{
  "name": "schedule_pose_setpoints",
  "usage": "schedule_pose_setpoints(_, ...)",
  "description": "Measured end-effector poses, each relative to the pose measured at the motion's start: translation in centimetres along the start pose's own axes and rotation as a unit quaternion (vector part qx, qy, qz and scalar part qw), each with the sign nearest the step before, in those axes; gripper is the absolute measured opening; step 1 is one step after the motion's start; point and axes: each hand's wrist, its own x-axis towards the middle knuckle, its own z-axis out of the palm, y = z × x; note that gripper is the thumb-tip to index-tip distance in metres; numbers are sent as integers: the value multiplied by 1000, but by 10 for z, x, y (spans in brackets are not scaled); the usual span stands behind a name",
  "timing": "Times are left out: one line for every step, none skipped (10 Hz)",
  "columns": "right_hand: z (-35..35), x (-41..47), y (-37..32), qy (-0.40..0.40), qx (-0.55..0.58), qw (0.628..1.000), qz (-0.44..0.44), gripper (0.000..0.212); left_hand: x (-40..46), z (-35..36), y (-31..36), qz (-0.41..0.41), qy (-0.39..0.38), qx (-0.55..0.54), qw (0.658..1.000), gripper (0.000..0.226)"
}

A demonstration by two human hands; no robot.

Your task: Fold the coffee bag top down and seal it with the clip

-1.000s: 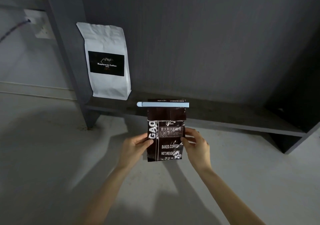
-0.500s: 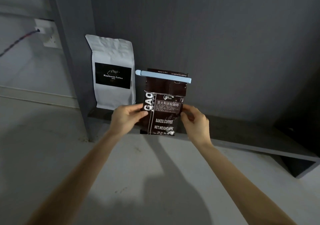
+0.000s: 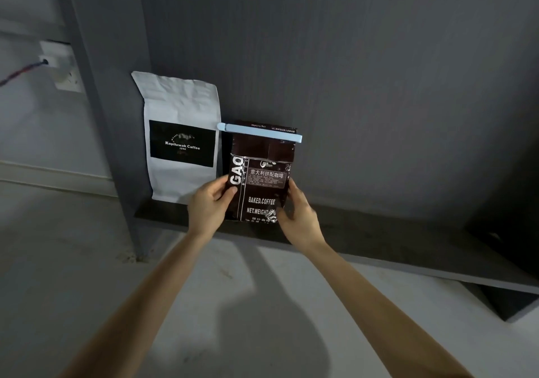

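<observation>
A dark brown coffee bag [image 3: 261, 185] with white lettering stands upright on a low dark shelf [image 3: 379, 240]. Its top is folded down, and a pale blue clip [image 3: 259, 133] is clamped across the fold. My left hand [image 3: 211, 202] grips the bag's left edge. Along the bag's right edge lies my right hand [image 3: 299, 217], fingers against it near the bottom. The bag's base appears to rest on the shelf, beside the white bag.
A white coffee bag [image 3: 180, 138] with a black label stands on the shelf just left of the brown one, against the dark back panel. A grey upright post [image 3: 99, 115] borders the shelf at left. A wall socket with a cable [image 3: 62, 68] sits further left.
Both hands carried the clipped brown bag up and forward from above the floor onto the shelf, next to the white bag. The clip stayed on the folded top.
</observation>
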Motion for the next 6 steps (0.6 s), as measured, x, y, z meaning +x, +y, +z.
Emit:
schedule_pose_setpoints(-1,2,-1,-11,-2,1000,1,60,3,1,0,8,-4,7,1000,34)
schedule_pose_setpoints(-4,5,-1,-27,-9,1000,-1,61,6,0,1,15,-20,37,999,32)
schedule_pose_setpoints(-8,3,-1,-46,-17,999,-6,60,7,-1,1,15,-43,66,997,37)
schedule_pose_setpoints(-17,-1,-7,-60,-51,997,-6,62,4,-4,9,21,-76,110,991,51)
schedule_pose_setpoints(-23,-4,-11,-50,-83,995,6,65,-1,-5,19,41,-76,146,985,59)
schedule_pose_setpoints(-33,-10,-15,-12,-159,987,9,70,-7,-3,37,130,-38,198,971,65)
